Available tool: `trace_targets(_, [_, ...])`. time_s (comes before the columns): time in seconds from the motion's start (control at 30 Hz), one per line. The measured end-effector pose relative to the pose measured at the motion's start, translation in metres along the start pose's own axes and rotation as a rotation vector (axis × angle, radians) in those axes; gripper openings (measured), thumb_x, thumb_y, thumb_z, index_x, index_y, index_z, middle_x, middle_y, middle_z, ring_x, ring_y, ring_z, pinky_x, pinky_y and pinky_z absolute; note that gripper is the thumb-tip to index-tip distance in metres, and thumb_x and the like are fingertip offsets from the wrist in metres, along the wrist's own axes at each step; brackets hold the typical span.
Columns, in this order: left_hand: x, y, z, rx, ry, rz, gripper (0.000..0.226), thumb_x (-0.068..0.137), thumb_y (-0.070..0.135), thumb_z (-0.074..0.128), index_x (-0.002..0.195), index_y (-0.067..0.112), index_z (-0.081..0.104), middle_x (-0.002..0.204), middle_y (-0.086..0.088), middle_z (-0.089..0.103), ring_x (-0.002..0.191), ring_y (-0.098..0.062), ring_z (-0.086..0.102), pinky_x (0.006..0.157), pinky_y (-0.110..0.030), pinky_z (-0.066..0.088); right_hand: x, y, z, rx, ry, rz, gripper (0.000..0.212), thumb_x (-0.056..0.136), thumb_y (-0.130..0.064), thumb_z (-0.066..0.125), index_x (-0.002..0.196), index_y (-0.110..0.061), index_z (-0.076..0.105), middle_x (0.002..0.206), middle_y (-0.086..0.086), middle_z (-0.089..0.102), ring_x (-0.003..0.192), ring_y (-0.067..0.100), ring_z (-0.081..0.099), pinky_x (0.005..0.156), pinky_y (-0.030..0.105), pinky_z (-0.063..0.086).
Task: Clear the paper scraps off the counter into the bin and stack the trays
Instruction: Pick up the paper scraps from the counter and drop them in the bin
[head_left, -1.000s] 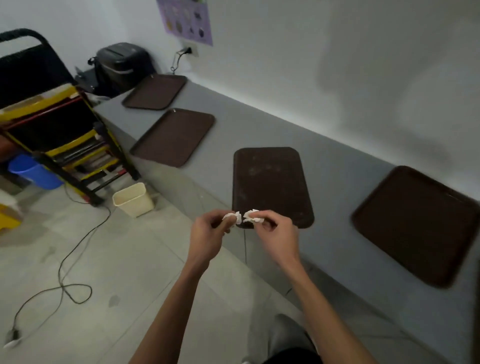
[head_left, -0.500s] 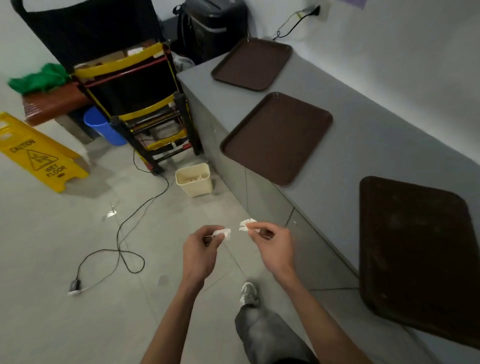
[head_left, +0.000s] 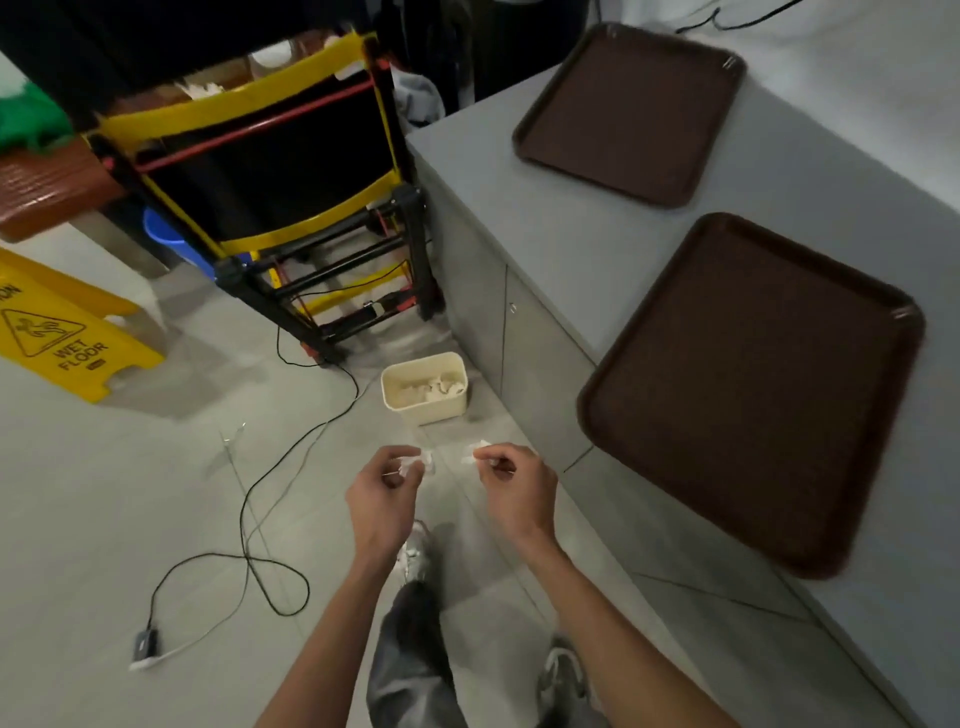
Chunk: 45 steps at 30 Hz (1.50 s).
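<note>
My left hand (head_left: 382, 493) pinches a small white paper scrap (head_left: 422, 461) and my right hand (head_left: 514, 488) pinches another white scrap (head_left: 474, 453). Both hands hover over the floor, a short way in front of a cream bin (head_left: 425, 387) that stands against the counter's base and holds crumpled paper. Two brown trays lie flat on the grey counter (head_left: 545, 218): a near tray (head_left: 748, 389) and a far tray (head_left: 631, 111).
A black and yellow cart (head_left: 270, 187) stands left of the counter's end. A yellow wet-floor sign (head_left: 57, 338) lies at left. A black cable (head_left: 260, 519) snakes over the floor to a plug. My legs and shoes are below the hands.
I have turned left and walked along the counter, so the bin is much nearer. My hands have drawn slightly apart, each still pinching its scrap.
</note>
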<state>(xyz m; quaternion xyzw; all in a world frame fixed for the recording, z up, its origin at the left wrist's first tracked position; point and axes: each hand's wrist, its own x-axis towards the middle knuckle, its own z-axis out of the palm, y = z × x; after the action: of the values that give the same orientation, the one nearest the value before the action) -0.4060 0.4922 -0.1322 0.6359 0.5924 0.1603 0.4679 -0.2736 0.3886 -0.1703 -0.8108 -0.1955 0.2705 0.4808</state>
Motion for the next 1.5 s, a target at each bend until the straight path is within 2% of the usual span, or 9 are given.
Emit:
trace_targets(0.17, [0.169,-0.053,0.034,0.043,-0.104,-0.02,0.014,0.093,0.022,0.073,0.093,0.035,0.077,0.076,0.008,0.076,0.068,-0.005,0.072,0.069,-0.033,0.061,0.12,0.051,0.113,-0.156,0.014,0.045,0.019,0.095,-0.007,0.074,0.105,-0.022,0.08,0.108,-0.006,0.075,0.094,0.003,0.07,0.08,0.006,0.052])
trace_targets(0.37, [0.336,-0.134,0.079,0.207,-0.204,-0.048,0.026,0.092,0.01,0.067,0.087,0.032,0.08,0.07,0.0,0.074,0.062,-0.017,0.068,0.059,-0.025,0.049,0.237,0.121,0.231,-0.349,-0.104,0.105,0.024,0.097,-0.005,0.065,0.113,-0.019,0.077,0.119,0.002,0.069,0.112,0.022,0.066,0.099,0.036,0.056])
trace_targets(0.47, [0.399,-0.167,0.098,0.367,-0.24,-0.004,0.027,0.09,0.007,0.064,0.101,0.024,0.082,0.091,-0.007,0.078,0.082,-0.025,0.072,0.073,-0.023,0.05,0.286,0.145,0.274,-0.491,-0.199,0.066,0.029,0.098,-0.006,0.061,0.121,-0.017,0.075,0.13,0.007,0.067,0.121,0.026,0.065,0.106,0.035,0.053])
trace_targets(0.57, [0.45,-0.193,0.118,0.486,-0.314,0.032,0.036,0.087,0.004,0.064,0.118,0.016,0.078,0.118,-0.015,0.074,0.106,-0.034,0.07,0.096,-0.032,0.053,0.33,0.164,0.308,-0.63,-0.291,0.046,0.041,0.096,0.001,0.059,0.134,-0.015,0.069,0.143,0.007,0.059,0.13,0.027,0.061,0.111,0.037,0.051])
trace_targets(0.73, [0.489,-0.205,0.144,0.659,-0.629,0.052,0.061,0.091,0.012,0.066,0.151,0.018,0.053,0.148,-0.011,0.059,0.136,-0.032,0.053,0.107,-0.027,0.04,0.376,0.187,0.343,-0.812,-0.471,0.13,0.066,0.095,0.005,0.057,0.157,-0.012,0.043,0.171,0.006,0.024,0.151,0.033,0.038,0.117,0.045,0.046])
trace_targets(0.93, [0.477,-0.175,0.133,0.66,-0.664,0.186,0.049,0.097,0.005,0.058,0.145,0.011,0.057,0.14,-0.014,0.064,0.129,-0.035,0.058,0.102,-0.03,0.043,0.36,0.178,0.324,-0.816,-0.41,0.202,0.071,0.094,-0.007,0.066,0.159,-0.01,0.037,0.173,0.007,0.021,0.146,0.038,0.045,0.113,0.046,0.049])
trace_targets(1.13, [0.418,-0.118,0.089,0.669,-0.561,0.365,0.062,0.099,0.015,0.063,0.158,0.016,0.042,0.153,-0.013,0.053,0.132,-0.034,0.058,0.11,-0.041,0.049,0.29,0.106,0.257,-0.723,-0.193,0.059,0.065,0.098,-0.019,0.063,0.158,-0.015,0.037,0.162,0.011,0.042,0.142,0.033,0.049,0.11,0.048,0.051])
trace_targets(1.27, [0.345,-0.067,0.039,0.634,-0.465,0.575,0.063,0.097,0.016,0.068,0.154,0.018,0.043,0.152,-0.01,0.053,0.129,-0.032,0.059,0.105,-0.041,0.051,0.216,0.037,0.196,-0.649,-0.048,-0.084,0.064,0.102,-0.028,0.06,0.16,-0.017,0.034,0.166,0.008,0.039,0.152,0.025,0.039,0.121,0.043,0.041])
trace_targets(1.5, [0.158,0.025,-0.049,0.514,-0.447,0.779,0.059,0.098,0.014,0.068,0.151,0.022,0.045,0.15,-0.003,0.053,0.136,-0.027,0.052,0.11,-0.039,0.047,0.03,-0.081,0.06,-0.54,0.186,-0.217,0.053,0.107,-0.03,0.055,0.157,-0.017,0.041,0.165,0.006,0.041,0.151,0.024,0.04,0.123,0.041,0.039])
